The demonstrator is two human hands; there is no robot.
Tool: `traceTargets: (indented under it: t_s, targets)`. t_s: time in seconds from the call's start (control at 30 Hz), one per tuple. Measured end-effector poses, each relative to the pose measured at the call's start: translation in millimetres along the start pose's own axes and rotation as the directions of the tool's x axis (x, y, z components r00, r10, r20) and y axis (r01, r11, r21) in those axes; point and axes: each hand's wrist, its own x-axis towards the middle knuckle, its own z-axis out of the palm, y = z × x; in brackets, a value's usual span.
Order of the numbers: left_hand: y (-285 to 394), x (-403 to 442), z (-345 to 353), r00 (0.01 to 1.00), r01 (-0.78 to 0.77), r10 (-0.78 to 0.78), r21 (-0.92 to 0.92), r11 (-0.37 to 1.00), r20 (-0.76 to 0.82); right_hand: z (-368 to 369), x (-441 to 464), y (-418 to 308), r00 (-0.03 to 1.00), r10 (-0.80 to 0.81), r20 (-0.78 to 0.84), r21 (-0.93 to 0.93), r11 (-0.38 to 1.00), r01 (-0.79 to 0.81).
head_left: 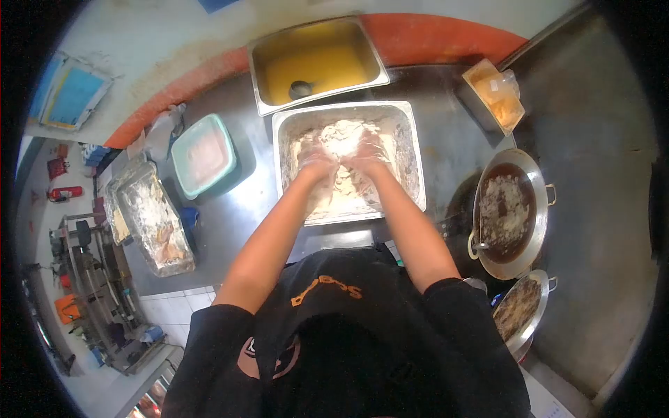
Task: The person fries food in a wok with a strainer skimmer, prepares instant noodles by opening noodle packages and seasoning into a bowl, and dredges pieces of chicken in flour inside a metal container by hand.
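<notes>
Both hands are down inside a rectangular metal pan (pixel 419 157) of pale flour. My left hand (pixel 317 161) is on the left side of a floury heap (pixel 343 139), and my right hand (pixel 367 157) is on its right side. A whitish coating or thin glove covers them, and their fingers are blurred and partly hidden in the flour. Whether either one grips a piece cannot be made out. Behind this pan stands a deeper metal tray of yellow liquid (pixel 320 61), with a dark round cup or ladle (pixel 300 88) in it.
At the left are a mint-green tub (pixel 233 155) and a floury metal tray (pixel 157 219). On the right stand a large pan of brown oil with pale pieces (pixel 507 212), a second pan (pixel 519 310) and a metal container with an orange-filled bag (pixel 500 97).
</notes>
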Motion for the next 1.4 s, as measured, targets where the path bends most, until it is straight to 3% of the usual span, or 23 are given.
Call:
traceTargets:
  t_s: [0.03,0.1,0.13,0.2,0.23,0.3,0.37,0.43,0.53,0.57,0.67,0.77,0.87,0.93,0.97,1.07,1.1,1.17,1.27,1.37,1.4]
  targets:
    - [-1.2,5.3,-1.0,0.995,-0.059,0.056,0.034,0.998,0.082,-39.5,-9.6,-32.8,0.981,0.045,0.190,0.159,0.984,-0.076]
    - [-4.7,18.7,-7.5,0.956,-0.184,0.157,0.090,0.979,0.246,-22.3,-4.4,-15.7,0.971,0.077,0.226,0.193,0.974,-0.122]
    - [-4.8,16.6,-15.8,0.972,-0.049,0.081,-0.150,0.987,0.220,-15.6,-1.3,-9.2,0.966,0.093,0.242,0.211,0.967,-0.146]
    - [-4.5,3.1,-29.4,0.969,0.203,-0.075,-0.591,0.781,0.234,-0.9,-5.2,2.0,0.990,0.056,0.132,0.274,0.958,-0.090]
    - [-2.2,-4.7,-30.9,0.993,0.101,-0.050,-0.539,0.836,0.108,-7.8,-15.3,-3.5,0.996,0.041,0.079,0.301,0.952,-0.063]
    - [2.6,-21.0,-32.4,0.991,-0.076,0.027,-0.391,0.917,-0.130,-67.4,-42.8,-28.7,0.983,0.043,0.176,0.369,0.923,-0.106]
    - [-0.3,-41.3,-65.6,0.978,-0.203,0.142,-0.545,0.813,-0.152,-126.5,-56.6,-59.8,0.962,0.073,0.265,0.387,0.905,-0.175]
    - [2.7,-63.4,-113.0,0.993,-0.104,0.114,-0.654,0.749,-0.027,-149.2,-67.5,-69.2,0.932,0.147,0.332,0.362,0.892,-0.270]
    - [3.1,-60.7,-127.1,1.000,0.018,-0.010,-0.388,0.921,0.023,-112.0,-58.2,-30.6,0.989,-0.141,0.037,0.414,0.903,0.113]
    - [-12.4,-54.4,-99.1,0.988,-0.134,0.113,-0.232,0.963,-0.102,-102.9,-58.5,-25.1,0.998,-0.055,0.000,0.464,0.884,0.048]
    - [-3.0,-65.6,-125.8,0.986,0.113,-0.065,-0.332,0.937,0.153,-120.8,-51.9,-31.4,0.965,-0.122,0.234,0.429,0.903,0.010]
    - [-16.5,-64.1,-102.7,0.992,0.116,-0.086,-0.434,0.894,0.089,-96.4,-38.7,-0.6,0.964,-0.083,0.252,0.422,0.906,-0.032]
    - [-1.4,-55.4,-118.7,0.968,0.138,-0.072,-0.269,0.953,0.240,-93.2,-27.3,4.7,0.970,0.009,0.242,0.294,0.952,-0.083]
    - [5.1,-55.0,-93.0,0.998,-0.044,0.047,-0.070,0.997,0.037,-63.8,-18.1,12.1,0.960,0.028,0.278,0.258,0.961,-0.102]
    - [8.2,-51.2,-79.0,0.999,-0.032,0.033,-0.027,0.999,0.032,-48.9,-14.4,15.9,0.955,0.037,0.295,0.240,0.964,-0.112]
    - [15.5,-29.2,-51.6,0.983,0.108,-0.106,-0.001,0.994,0.150,-41.8,-16.4,-36.2,0.944,0.165,0.285,-0.255,0.963,-0.091]
    - [11.0,-16.8,-37.0,0.974,0.132,-0.131,0.005,0.991,0.187,-4.8,3.2,-14.4,0.968,0.110,0.226,-0.177,0.982,-0.070]
    - [-18.2,18.3,24.8,0.984,0.030,-0.038,0.045,0.999,0.172,-0.9,-1.4,-9.2,0.980,0.074,0.185,-0.040,0.997,-0.067]
    - [4.5,-13.7,-70.6,0.960,0.055,0.007,-0.211,0.976,0.279,-30.5,-4.7,-14.1,0.983,0.012,0.183,0.036,0.999,-0.019]
    - [19.5,-50.4,-109.2,0.994,-0.049,0.015,-0.317,0.947,-0.109,-85.1,-29.5,-29.7,0.978,-0.087,0.188,0.050,0.996,0.079]
    - [13.1,-49.9,-104.5,0.962,-0.175,0.092,-0.320,0.931,-0.257,-99.7,-33.4,-33.8,0.976,-0.126,0.178,0.058,0.991,0.118]
